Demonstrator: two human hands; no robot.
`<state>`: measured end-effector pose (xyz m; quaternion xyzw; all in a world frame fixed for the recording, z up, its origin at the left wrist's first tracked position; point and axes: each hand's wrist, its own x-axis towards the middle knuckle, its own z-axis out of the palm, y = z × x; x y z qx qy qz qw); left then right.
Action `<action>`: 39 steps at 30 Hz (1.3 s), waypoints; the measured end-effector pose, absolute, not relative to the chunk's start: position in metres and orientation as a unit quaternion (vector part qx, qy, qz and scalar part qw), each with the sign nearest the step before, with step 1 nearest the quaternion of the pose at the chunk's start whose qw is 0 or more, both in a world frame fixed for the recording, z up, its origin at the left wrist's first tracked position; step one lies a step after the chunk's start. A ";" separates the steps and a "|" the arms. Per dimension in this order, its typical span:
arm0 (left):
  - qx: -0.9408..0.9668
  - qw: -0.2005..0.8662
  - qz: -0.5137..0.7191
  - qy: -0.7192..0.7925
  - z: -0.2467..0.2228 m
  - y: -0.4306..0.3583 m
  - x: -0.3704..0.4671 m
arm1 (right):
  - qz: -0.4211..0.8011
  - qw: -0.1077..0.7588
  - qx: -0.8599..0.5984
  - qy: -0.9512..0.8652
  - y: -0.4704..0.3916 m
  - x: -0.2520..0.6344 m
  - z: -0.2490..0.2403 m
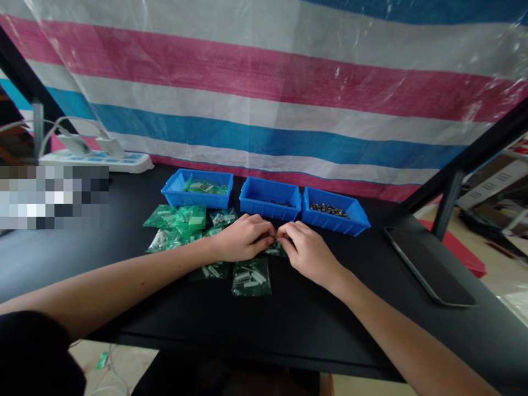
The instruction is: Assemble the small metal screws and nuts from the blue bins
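Observation:
My left hand (pixel 246 237) and my right hand (pixel 307 250) meet over the middle of the black table, fingertips pinched close together. Between and just below them shows a small green-tinted plastic bag (pixel 275 249), its top edge apparently in both pinches; the fingers cover most of it. Nearer to me lies another such bag (pixel 251 276) with white cylindrical pieces inside. Left of my left hand, several more green bags (pixel 177 220) of small parts are heaped, partly hidden under my forearm.
Three blue bins stand behind my hands: the left bin (pixel 171 197) holds green bags, the middle bin (pixel 270 210) small dark parts, the right bin (pixel 338 224) metal pieces. A phone (pixel 429 267) lies at right, a power strip (pixel 136 163) at back left. A striped sheet (pixel 264 99) hangs behind.

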<state>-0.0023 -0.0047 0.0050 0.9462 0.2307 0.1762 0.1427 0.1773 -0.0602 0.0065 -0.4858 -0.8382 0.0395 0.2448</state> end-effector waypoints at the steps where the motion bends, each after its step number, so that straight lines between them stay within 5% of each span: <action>1: 0.946 0.144 0.176 0.230 0.005 -0.005 -0.002 | 0.038 0.244 -0.487 -0.838 -0.060 0.177 0.006; 39: 0.944 0.141 0.191 0.228 0.005 -0.005 -0.002 | 0.046 0.234 -0.485 -0.841 -0.063 0.177 0.011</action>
